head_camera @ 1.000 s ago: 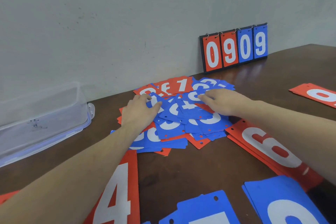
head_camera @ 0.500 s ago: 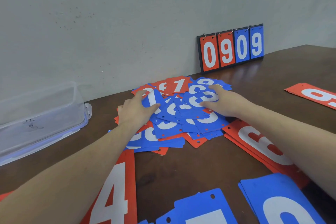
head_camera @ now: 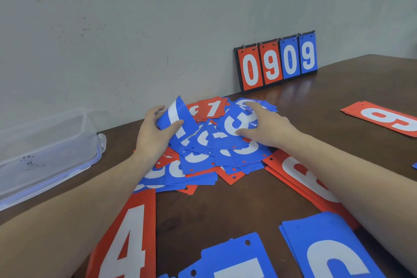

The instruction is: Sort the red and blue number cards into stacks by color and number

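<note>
Two bare hands work in the mixed pile of red and blue plastic number cards (head_camera: 203,156) at the back of the dark brown wooden table (head_camera: 237,205). The left hand (head_camera: 153,137) pinches a blue card with a white digit (head_camera: 178,119), tilted up (thumb in front, fingers behind). The right hand (head_camera: 264,128) grips a bent blue card showing a 3 (head_camera: 239,119) with curled fingers.

clear plastic box (head_camera: 45,151) on brown table (head_camera: 225,207), by grey wall (head_camera: 158,18).
</note>
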A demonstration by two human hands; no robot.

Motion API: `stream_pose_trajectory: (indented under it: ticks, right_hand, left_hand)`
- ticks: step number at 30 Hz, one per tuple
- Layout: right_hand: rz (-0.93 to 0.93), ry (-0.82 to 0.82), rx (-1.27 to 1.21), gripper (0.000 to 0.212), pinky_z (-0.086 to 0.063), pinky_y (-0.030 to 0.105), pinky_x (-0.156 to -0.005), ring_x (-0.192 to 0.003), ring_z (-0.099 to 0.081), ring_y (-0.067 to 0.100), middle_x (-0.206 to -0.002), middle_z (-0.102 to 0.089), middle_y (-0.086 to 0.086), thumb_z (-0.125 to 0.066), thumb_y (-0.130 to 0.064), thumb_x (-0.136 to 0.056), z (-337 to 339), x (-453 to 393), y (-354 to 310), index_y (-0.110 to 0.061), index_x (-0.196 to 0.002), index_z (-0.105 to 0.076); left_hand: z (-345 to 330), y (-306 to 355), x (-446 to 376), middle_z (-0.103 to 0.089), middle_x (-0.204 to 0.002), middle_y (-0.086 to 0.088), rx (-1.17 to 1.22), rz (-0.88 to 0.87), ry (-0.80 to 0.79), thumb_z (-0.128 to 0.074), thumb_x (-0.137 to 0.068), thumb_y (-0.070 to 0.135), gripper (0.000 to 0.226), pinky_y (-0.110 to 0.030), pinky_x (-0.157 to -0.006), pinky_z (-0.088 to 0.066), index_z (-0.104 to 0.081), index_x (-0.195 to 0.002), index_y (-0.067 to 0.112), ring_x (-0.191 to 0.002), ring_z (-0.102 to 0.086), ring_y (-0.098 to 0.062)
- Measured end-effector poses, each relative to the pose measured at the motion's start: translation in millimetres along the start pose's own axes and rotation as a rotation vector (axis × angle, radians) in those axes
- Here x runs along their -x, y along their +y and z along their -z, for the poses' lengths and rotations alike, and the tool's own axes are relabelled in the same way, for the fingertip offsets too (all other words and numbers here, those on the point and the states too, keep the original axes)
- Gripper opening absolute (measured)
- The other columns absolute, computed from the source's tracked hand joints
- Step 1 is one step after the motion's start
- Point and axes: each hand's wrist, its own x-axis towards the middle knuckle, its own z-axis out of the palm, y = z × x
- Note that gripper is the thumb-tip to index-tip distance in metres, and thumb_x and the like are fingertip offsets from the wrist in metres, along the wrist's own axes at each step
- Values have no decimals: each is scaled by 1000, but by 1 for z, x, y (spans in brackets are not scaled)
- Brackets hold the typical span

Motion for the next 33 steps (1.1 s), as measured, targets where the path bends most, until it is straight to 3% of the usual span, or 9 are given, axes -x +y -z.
stream_pose_trajectory:
  ticks: [4, 9, 13, 17, 21, 23, 25, 28, 33]
  right_hand:
    - [136, 130, -266, 88, -48, 37, -97, -127, -50, 19, -148, -44, -7, -80, -35, -80, 3, 4, -3, -40, -150, -28]
    - [125, 109, -522, 64, -53, 19, -68, -108, -57, 11, -135, -51, -5, -77, -12, -84, 9, 6, -8, -34, -137, -49]
    - [82, 21, -822, 56, -55, 17, -71, -107, -65, 9, -128, -60, -1, -74, -3, -85, 13, 7, -8, -32, -130, -58]
    - [86, -86, -956, 61, -58, 21, -77, -103, -71, 11, -126, -67, -1, -71, 1, -87, 18, 14, -13, -28, -138, -54]
    - [102, -176, -970, 61, -58, 31, -89, -105, -71, 15, -118, -72, -2, -70, 1, -88, 21, 22, -26, -29, -138, -53]
    - [111, -204, -950, 60, -56, 34, -95, -109, -69, 16, -122, -70, -2, -70, 1, -88, 21, 26, -33, -28, -139, -54]
    - [108, -240, -967, 59, -56, 34, -96, -107, -70, 16, -123, -70, -3, -68, 1, -90, 21, 31, -40, -28, -139, -54]
    - [75, -265, -1019, 49, -57, 35, -93, -103, -72, 17, -117, -74, -3, -65, -2, -94, 24, 41, -48, -24, -136, -57]
    - [47, -179, -946, 37, -61, 30, -66, -96, -74, 18, -112, -75, 0, -64, -10, -96, 39, 62, -68, -25, -130, -63]
  left_hand:
    - [4, 9, -3, -51, -130, 14, -2, -53, -49, -79, -85, 19, 67, -2, -64, -45, -45, -143, 26, -102, -58, -1]
    - [6, 28, 3, -54, -138, 7, 106, 17, -149, -87, -66, 23, 83, -41, -92, -57, -46, -125, 64, -118, -62, -20]
    - [7, 38, 14, -51, -144, 5, 163, 53, -190, -84, -63, 22, 82, -47, -99, -54, -44, -105, 80, -129, -54, -24]
    - [12, 40, 28, -52, -144, 6, 166, 72, -231, -83, -68, 16, 82, -45, -99, -54, -48, -113, 75, -122, -60, -19]
    - [24, 41, 42, -57, -139, 11, 173, 85, -276, -77, -83, 6, 79, -40, -98, -54, -45, -144, 45, -112, -67, -15]
    - [34, 43, 48, -68, -125, 9, 231, 121, -294, -71, -89, 5, 69, -41, -86, -59, -47, -145, 39, -97, -73, -19]
    - [46, 46, 55, -73, -117, 9, 244, 142, -287, -69, -91, 15, 54, -43, -93, -55, -55, -135, 44, -97, -72, -20]
    - [64, 51, 67, -70, -123, 11, 218, 128, -252, -68, -88, 26, 35, -44, -109, -46, -66, -113, 51, -112, -67, -15]
    - [95, 60, 90, -74, -113, 12, 313, 99, -253, -53, -100, 2, 52, -33, -77, -61, -51, -141, 35, -89, -73, -15]
